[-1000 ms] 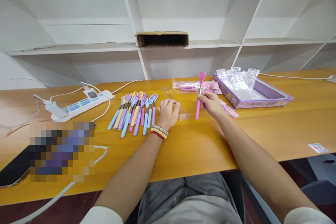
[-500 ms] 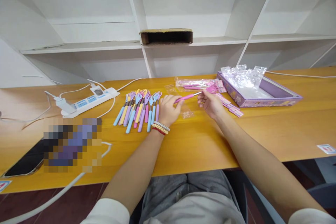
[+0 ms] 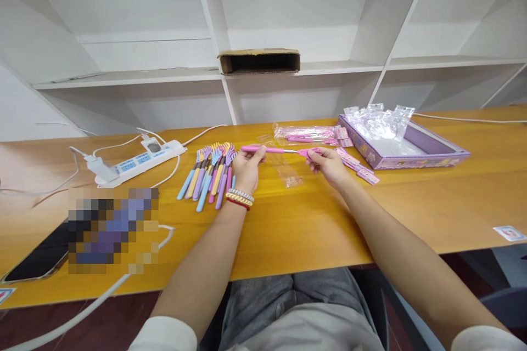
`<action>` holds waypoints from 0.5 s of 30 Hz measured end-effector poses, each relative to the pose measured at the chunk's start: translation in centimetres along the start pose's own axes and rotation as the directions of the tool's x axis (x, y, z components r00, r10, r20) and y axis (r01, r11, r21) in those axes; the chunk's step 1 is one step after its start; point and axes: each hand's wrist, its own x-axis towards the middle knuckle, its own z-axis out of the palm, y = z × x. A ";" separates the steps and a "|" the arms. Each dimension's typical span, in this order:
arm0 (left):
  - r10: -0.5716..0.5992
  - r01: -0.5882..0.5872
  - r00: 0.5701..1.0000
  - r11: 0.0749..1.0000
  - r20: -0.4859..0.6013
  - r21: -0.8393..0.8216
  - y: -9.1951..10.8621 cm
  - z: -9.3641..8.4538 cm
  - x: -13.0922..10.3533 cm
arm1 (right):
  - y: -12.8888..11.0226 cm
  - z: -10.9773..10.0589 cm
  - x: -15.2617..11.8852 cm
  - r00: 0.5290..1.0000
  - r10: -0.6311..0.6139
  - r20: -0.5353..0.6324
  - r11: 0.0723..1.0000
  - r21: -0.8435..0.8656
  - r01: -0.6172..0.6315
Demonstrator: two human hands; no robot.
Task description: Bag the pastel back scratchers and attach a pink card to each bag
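Observation:
A pink telescopic back scratcher (image 3: 275,149) spans level between my hands above the table, its short silver shaft bare in the middle. My left hand (image 3: 247,167) is closed on the handle, thumb lying along it. At the other end, the fingers of my right hand (image 3: 326,163) pinch the pink claw head and hide part of it. Left of my left hand lies a row of back scratchers (image 3: 209,175) in blue, yellow, purple and pink, claws pointing away. A clear plastic sleeve (image 3: 288,173) lies flat beneath the held one.
Behind my hands lie packaged pink back scratchers (image 3: 310,135). Pink cards (image 3: 356,164) lie beside a purple box (image 3: 415,161) heaped with clear bags (image 3: 381,123). At left are a power strip (image 3: 142,162), a phone (image 3: 39,249) and a white cable (image 3: 102,293). White shelves (image 3: 164,74) hold a cardboard box (image 3: 259,55).
My left hand has moved left with the handle, and the back scratcher now lies more level. My right fingers have closed over the claw head, covering more of it.

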 end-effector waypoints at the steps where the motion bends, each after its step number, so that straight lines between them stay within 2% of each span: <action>1: -0.040 0.040 0.999 0.997 -0.006 -0.064 -0.2 0.0 0.1 | 0.1 0.2 -0.1 1.000 0.006 0.022 0.999 -0.035 -0.005; 5: -0.203 0.214 0.975 0.969 0.090 -0.125 -0.6 0.2 -0.2 | 0.5 1.0 -0.5 0.998 0.034 0.052 0.992 -0.125 -0.027; 8: -0.260 0.276 0.957 0.954 0.133 -0.120 -0.6 0.4 -0.4 | 0.6 1.3 -0.5 0.999 0.023 0.039 0.991 -0.130 -0.018; 11: -0.221 0.236 0.970 0.957 0.102 -0.167 -0.4 0.6 -0.3 | 0.5 1.3 -0.3 1.000 -0.019 0.024 0.997 -0.079 0.021; 15: -0.152 0.146 0.988 0.965 -0.014 -0.220 0.1 0.1 0.7 | 0.1 0.4 0.4 0.999 -0.040 -0.028 0.999 -0.027 0.040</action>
